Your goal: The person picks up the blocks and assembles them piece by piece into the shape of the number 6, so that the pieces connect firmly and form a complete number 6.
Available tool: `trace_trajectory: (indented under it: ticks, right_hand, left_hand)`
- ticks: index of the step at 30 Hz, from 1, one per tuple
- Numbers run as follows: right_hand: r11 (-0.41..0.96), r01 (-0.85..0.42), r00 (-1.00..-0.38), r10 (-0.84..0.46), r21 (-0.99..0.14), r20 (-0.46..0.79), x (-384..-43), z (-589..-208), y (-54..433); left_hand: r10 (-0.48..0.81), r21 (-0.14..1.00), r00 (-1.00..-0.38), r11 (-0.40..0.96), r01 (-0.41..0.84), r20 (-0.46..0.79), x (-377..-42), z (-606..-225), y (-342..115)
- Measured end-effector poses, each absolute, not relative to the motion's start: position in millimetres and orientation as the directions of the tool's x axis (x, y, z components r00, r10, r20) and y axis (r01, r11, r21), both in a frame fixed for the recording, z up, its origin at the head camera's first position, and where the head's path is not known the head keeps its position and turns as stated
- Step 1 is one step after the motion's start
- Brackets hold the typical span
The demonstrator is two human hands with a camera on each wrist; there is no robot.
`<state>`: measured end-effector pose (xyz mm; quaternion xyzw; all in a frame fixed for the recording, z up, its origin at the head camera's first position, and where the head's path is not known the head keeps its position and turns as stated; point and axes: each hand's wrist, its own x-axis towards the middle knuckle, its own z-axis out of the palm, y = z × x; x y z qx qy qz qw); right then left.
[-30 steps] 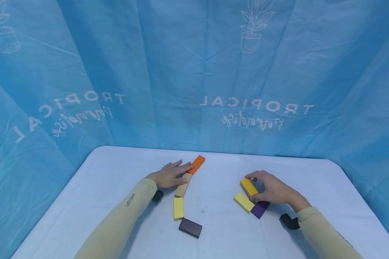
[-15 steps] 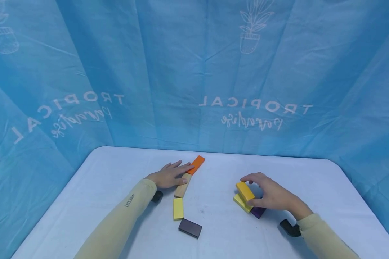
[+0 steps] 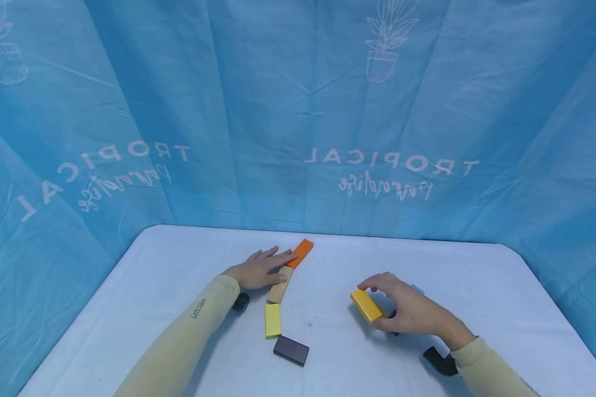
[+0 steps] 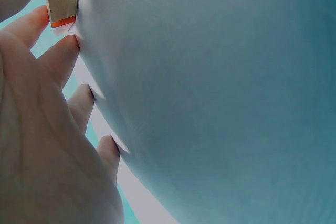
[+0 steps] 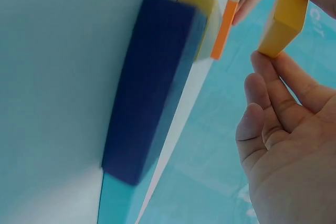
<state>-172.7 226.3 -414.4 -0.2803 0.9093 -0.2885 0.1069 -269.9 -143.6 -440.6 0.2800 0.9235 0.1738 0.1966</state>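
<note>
My left hand (image 3: 258, 273) lies with fingers spread over a row of wooden blocks, its fingertips on the orange block (image 3: 303, 251) and its thumb on the natural wood block (image 3: 279, 289). A pale yellow block (image 3: 273, 320) and a dark brown block (image 3: 291, 350) continue the row nearer the body. Between thumb and fingertips, my right hand (image 3: 419, 310) pinches a deep yellow block (image 3: 366, 306), held above the table. Under that hand, mostly hidden in the head view, lie a dark purple block (image 5: 149, 93) and another yellow block (image 5: 202, 3).
A light blue block (image 3: 417, 288) peeks out behind the right hand. White cloth covers the table (image 3: 328, 353), and a blue printed curtain (image 3: 258, 110) hangs round its far side and ends. A black wrist device (image 3: 441, 361) sits under the right sleeve.
The right hand has lifted the deep yellow block and carried it left, past the other yellow block, towards the row. The light blue block has come into sight. The left hand stays put.
</note>
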Motion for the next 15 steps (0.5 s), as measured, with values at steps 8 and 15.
trace_trajectory:
  ticks: [8, 15]
  right_hand:
    - [0.672, -0.468, -0.799, -0.600, -0.574, -0.050, -159.7, -414.4, 207.8]
    - [0.659, -0.478, -0.770, -0.632, -0.581, -0.083, -150.8, -415.4, 192.0]
  left_hand:
    - [0.582, 0.426, -0.768, 0.787, 0.447, -0.269, -270.5, -440.4, -142.8]
    - [0.582, 0.420, -0.769, 0.788, 0.451, -0.265, -271.0, -442.1, -142.2]
